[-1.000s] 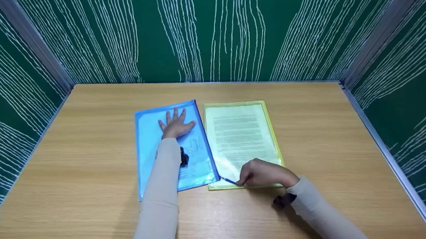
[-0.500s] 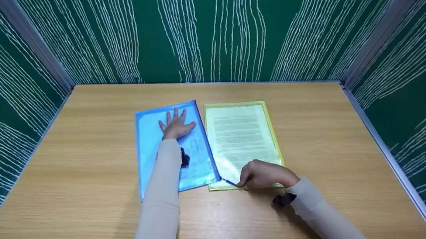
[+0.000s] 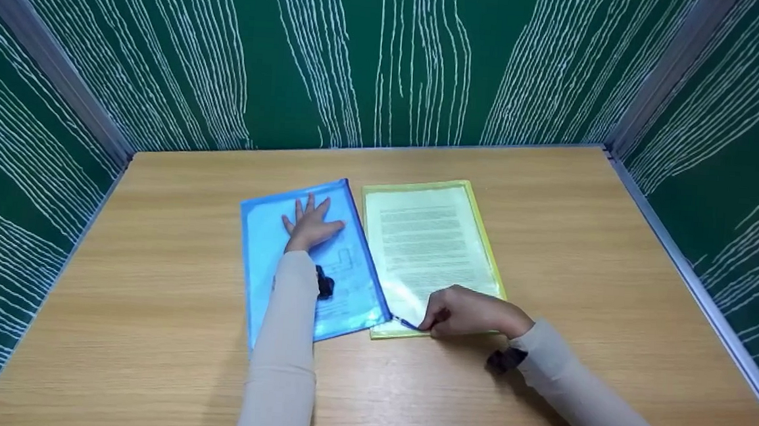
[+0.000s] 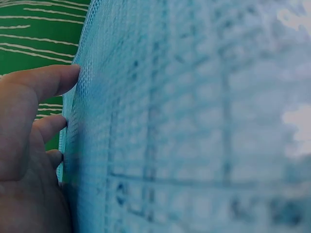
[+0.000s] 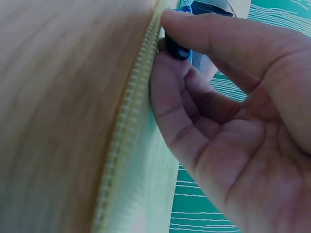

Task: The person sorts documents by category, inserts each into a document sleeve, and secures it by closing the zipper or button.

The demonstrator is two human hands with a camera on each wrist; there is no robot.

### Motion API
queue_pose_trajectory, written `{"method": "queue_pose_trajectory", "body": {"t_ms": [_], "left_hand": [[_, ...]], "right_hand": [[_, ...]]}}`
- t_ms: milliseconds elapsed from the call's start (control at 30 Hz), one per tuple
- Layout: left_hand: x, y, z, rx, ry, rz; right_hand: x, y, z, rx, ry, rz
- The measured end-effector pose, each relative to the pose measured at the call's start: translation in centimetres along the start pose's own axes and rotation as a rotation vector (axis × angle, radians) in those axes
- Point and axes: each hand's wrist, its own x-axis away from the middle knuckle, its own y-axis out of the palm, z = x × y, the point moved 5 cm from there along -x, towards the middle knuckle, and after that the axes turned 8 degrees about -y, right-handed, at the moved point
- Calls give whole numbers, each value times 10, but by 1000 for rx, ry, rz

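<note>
A blue mesh zip pouch (image 3: 355, 284) with printed paper inside lies flat, turned slightly. My left hand (image 3: 313, 227) rests on its upper part with fingers spread. Between the thumb and fingers of my right hand (image 3: 469, 312) is the blue zipper pull (image 3: 406, 322), stretched from the pouch's lower right corner. The right wrist view shows the pull's dark end (image 5: 177, 49) in that pinch. Beneath my right hand lies a yellow zip pouch (image 3: 434, 243) holding a printed sheet. Mesh of the blue pouch (image 4: 184, 121) fills most of the left wrist view.
Both pouches lie on a wooden table (image 3: 152, 258), the blue one's right edge slightly over the yellow one. Green panels (image 3: 415, 64) with white wavy lines stand behind and at both sides. A black wrist camera (image 3: 506, 360) sits by the right cuff.
My left hand has shifted very slightly down on the blue pouch. The right hand keeps its pinch on the zipper pull, almost still. Both pouches stay in place.
</note>
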Motion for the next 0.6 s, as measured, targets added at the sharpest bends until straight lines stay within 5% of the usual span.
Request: {"method": "queue_pose_trajectory", "body": {"t_ms": [300, 600], "left_hand": [[-3, -4, -13, 209, 24, 72], [-5, -18, -31, 784, 25, 154]], "right_hand": [[-3, 2, -1, 82, -97, -27], [-4, -11, 9, 138, 7, -49]]}}
